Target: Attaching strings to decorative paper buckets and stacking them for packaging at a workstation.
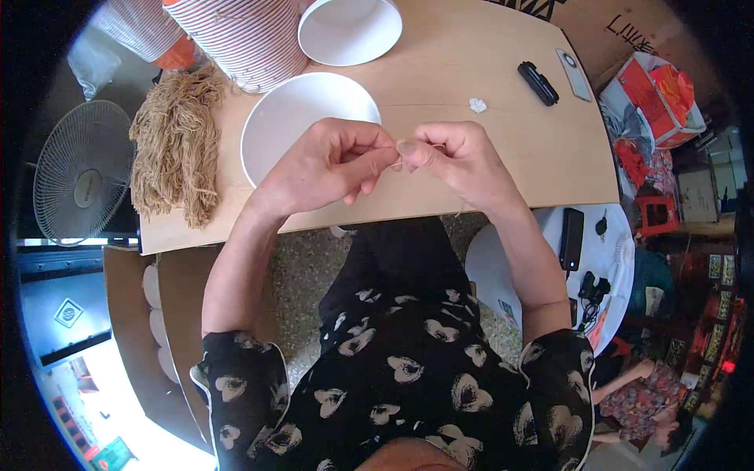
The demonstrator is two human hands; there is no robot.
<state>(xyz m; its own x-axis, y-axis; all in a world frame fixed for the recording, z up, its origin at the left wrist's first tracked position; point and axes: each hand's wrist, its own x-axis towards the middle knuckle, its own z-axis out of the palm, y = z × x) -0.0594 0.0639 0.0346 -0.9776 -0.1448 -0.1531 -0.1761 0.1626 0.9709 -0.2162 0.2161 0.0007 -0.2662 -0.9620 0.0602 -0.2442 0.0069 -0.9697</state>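
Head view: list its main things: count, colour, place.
Strand: 1, pale, upper centre
Table: 1, light brown, upper half
Bowl stacks: 2, white-red, upper left
Loose bowls: 2, white, by stacks
Twine: 1, tan, table's left end
Fan: 1, grey, far left
Phone: 1, grey, table's far right
Unclear item: 1, black, near phone
Flower shape: 1, white, mid-table
Round table: 1, white, lower right
Left hand: 1, bare, at strand
Right hand: 1, bare, at strand

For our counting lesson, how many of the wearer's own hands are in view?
2: the left hand near the white bowl, and the right hand close beside it, rightward.
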